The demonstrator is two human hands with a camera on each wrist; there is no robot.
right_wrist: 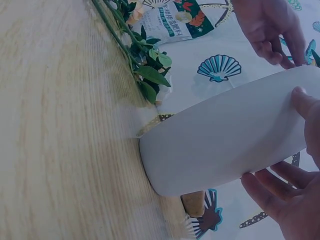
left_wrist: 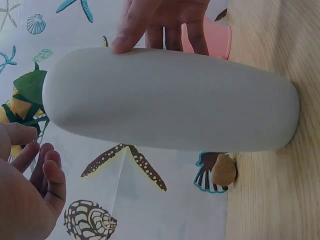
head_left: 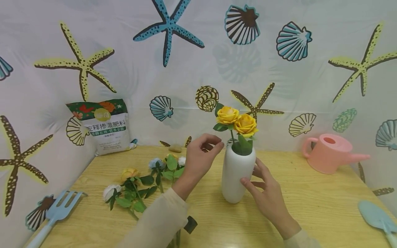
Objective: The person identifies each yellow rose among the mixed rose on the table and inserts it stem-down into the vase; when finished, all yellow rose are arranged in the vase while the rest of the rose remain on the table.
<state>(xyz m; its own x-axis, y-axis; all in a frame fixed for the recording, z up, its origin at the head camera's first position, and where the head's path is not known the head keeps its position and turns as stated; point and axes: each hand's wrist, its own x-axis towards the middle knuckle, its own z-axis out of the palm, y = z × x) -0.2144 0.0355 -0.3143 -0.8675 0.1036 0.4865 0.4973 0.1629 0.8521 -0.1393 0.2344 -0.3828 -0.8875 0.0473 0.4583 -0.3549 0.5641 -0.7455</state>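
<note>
A tall white vase (head_left: pixel 237 174) stands on the wooden table with two yellow roses (head_left: pixel 237 120) upright in its mouth, green leaves at the rim. My right hand (head_left: pixel 268 194) holds the vase from its right side, thumb (right_wrist: pixel 302 102) on the near face and fingers round the back. Beside the rim, on the left, is my left hand (head_left: pixel 203 155), its fingers loosely bent with nothing between them. In the left wrist view the fingertips of this hand (left_wrist: pixel 30 185) are close to the leaves below the roses.
Several cut roses (head_left: pixel 133 189), white, yellow and blue, lie at the left, partly behind my left sleeve. A fertilizer bag (head_left: pixel 108 131) leans at the back left. A blue hand fork (head_left: pixel 60 210) lies front left, a blue trowel (head_left: pixel 376 215) and pink watering can (head_left: pixel 330 153) at right.
</note>
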